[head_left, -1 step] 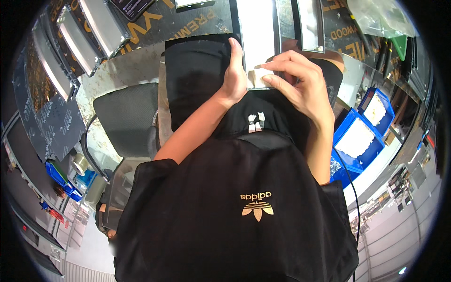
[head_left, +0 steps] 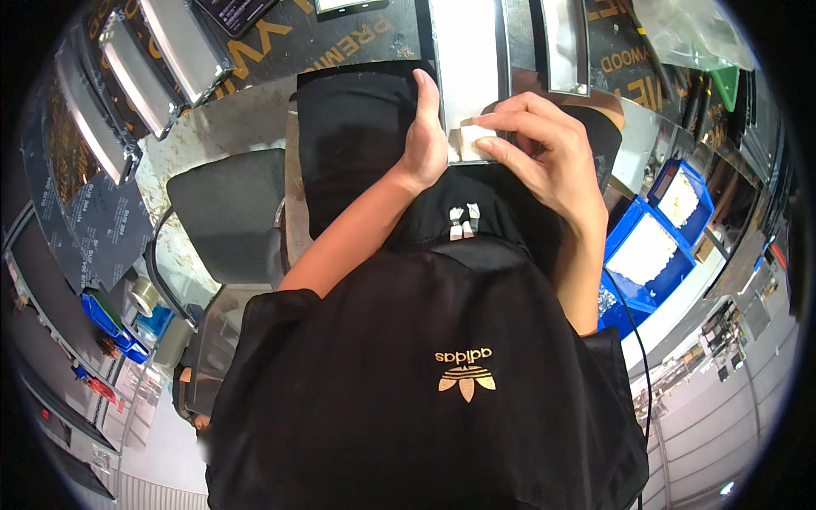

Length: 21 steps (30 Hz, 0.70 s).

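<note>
A long, bright white panel with a thin dark frame [head_left: 467,59] stretches away from my lap, its near end between my hands. My left hand [head_left: 425,140] is against its left edge, thumb stretched out along the side. The other fingers of that hand are hidden, seemingly curled beneath the frame. With thumb and forefinger, my right hand [head_left: 544,144] pinches a small white block-like piece [head_left: 478,138] against the panel's near end. What that piece is exactly cannot be made out.
Similar framed panels [head_left: 565,51] lie to the right and at the far left [head_left: 191,51]. Blue bins [head_left: 650,251] with small white parts stand at my right. A phone [head_left: 238,13] rests on the dark tabletop [head_left: 357,47]. Left of me is a black chair [head_left: 229,212].
</note>
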### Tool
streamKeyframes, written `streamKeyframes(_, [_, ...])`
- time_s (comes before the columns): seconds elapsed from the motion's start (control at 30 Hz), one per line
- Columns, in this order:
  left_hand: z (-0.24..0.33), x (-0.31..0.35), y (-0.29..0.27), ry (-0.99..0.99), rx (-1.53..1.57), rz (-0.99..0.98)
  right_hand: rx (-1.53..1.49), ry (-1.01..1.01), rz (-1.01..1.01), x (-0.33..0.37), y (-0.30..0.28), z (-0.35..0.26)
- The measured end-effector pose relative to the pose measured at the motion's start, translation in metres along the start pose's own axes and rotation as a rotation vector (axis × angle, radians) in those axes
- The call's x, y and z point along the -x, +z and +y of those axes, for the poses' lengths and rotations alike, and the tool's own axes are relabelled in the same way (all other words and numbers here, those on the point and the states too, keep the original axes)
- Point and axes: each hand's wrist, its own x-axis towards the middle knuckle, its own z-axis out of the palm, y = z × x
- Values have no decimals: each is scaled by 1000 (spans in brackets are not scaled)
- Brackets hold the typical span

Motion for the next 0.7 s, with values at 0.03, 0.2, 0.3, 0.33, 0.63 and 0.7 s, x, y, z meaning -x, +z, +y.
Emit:
streamKeyframes(0.03, [1,2,0,-1,13,-12,1,4,-2,-1,0,-2])
streamKeyframes(0.2, [11,-2,2,71,-14,-227,26,12,-13,-8,0,-6])
streamKeyframes(0.3, [13,2,2,59,58,-306,74,-36,-13,-9,-2,-8])
streamKeyframes(0.33, [13,3,1,49,91,-315,85,-58,-8,-9,-3,-8])
streamKeyframes(0.63, [22,-1,8,6,125,-341,126,-43,-59,-16,-12,-17])
streamKeyframes(0.7, [22,-2,10,14,184,-318,119,-51,-53,-17,-11,-16])
